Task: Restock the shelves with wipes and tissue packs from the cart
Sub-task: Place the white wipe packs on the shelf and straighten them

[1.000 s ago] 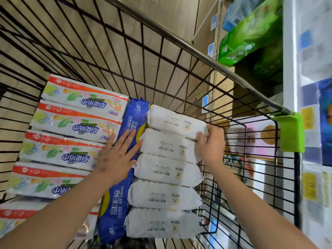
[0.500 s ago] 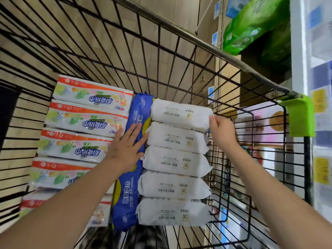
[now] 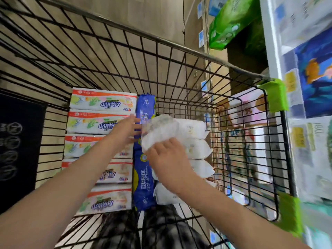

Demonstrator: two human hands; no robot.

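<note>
In the black wire cart (image 3: 179, 45), my right hand (image 3: 168, 159) grips a white wipes pack (image 3: 158, 132) and holds it lifted and tilted above the column of white packs (image 3: 197, 148); the pack is motion-blurred. My left hand (image 3: 125, 130) reaches in with fingers straight, its tips at the lifted pack's left edge, over the long blue pack (image 3: 144, 177). Orange-and-white tissue packs (image 3: 102, 101) fill the cart's left column.
A store shelf stands to the right, with a white upright (image 3: 274, 51) and green tissue bags (image 3: 228, 20) on an upper level. Green bumpers (image 3: 274, 97) cap the cart's right corners. A dark floor mat (image 3: 18, 141) lies left of the cart.
My right hand has pulled the top white pack off its column and swung it up and left. My left hand has risen from the blue pack toward it.
</note>
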